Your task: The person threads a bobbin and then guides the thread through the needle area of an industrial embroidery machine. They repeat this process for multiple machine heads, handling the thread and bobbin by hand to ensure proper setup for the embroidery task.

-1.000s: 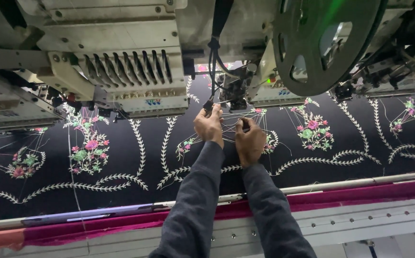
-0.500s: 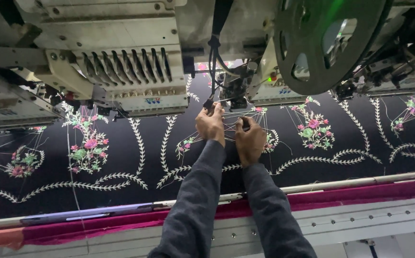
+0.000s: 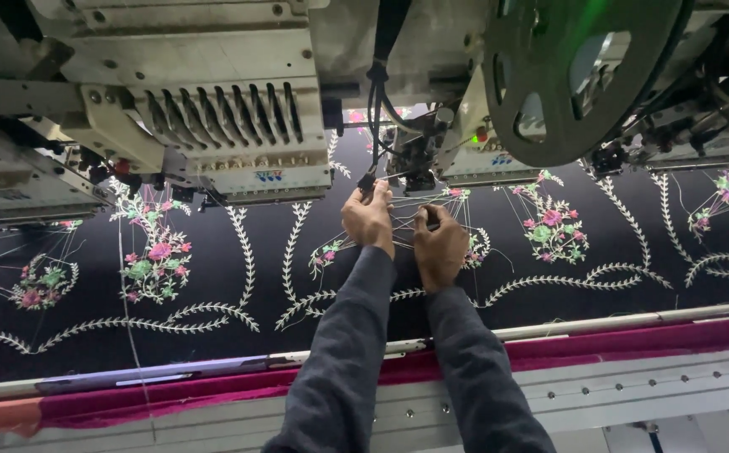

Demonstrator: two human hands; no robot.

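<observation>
The fingers of the left hand (image 3: 369, 220) were pinched at fine threads (image 3: 402, 220) just under the needle head (image 3: 419, 159), and the right hand (image 3: 440, 247) was curled near-shut on something small (too hidden to name). Doing this well probably called for keeping the strands lightly taut above the black embroidered fabric (image 3: 238, 277), clear of the needles.

Thin pale threads (image 3: 404, 220) (taut) fanning over black embroidered fabric (image 3: 213, 335).
</observation>
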